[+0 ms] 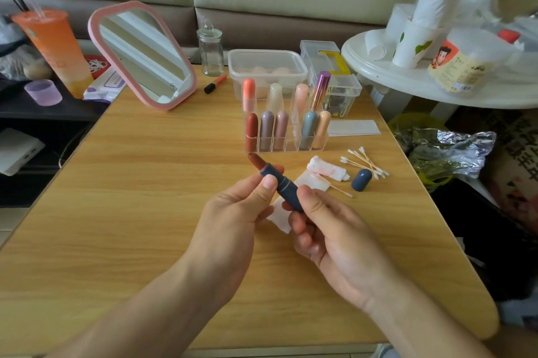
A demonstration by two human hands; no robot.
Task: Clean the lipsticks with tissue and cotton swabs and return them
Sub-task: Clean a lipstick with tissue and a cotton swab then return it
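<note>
A dark blue lipstick (pixel 281 185) with its red-brown stick wound out points up and left over the table's middle. My left hand (pixel 233 218) pinches its upper barrel, and my right hand (pixel 329 229) grips its base. Its blue cap (pixel 362 179) lies to the right. A flat tissue (pixel 281 216) lies under my hands, and a stained crumpled tissue (pixel 327 168) sits near a pile of cotton swabs (pixel 365 161). One used swab (pixel 339 189) lies apart. A clear organizer (pixel 286 142) behind holds several capped lipsticks.
A pink-framed mirror (pixel 142 55) stands at the back left on the wooden table (pixel 145 183), beside an orange drink cup (pixel 56 49). A glass jar (pixel 210 49), an orange tube (pixel 215 83) and clear plastic boxes (pixel 266 66) line the back. A white round table (pixel 436 78) stands at right.
</note>
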